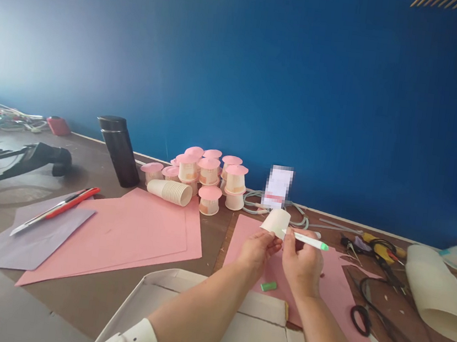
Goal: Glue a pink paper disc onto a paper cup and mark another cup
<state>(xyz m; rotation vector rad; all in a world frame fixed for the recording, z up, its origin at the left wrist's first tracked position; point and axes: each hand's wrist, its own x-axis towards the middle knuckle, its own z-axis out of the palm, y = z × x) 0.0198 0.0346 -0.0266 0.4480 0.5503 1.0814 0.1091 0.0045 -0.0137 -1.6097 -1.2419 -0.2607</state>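
Note:
My left hand holds a white paper cup upside down by its lower edge. In my right hand is a white marker with a green end, its tip against the cup's right side. A green cap lies on the pink paper below my hands. To the left stand several paper cups with pink discs on top, some stacked. A nested stack of plain cups lies on its side in front of them.
A black bottle stands at the left, behind a red utility knife on purple paper. White cardboard lies in front. On the right are scissors, cables and a paper roll. A blue partition rises behind.

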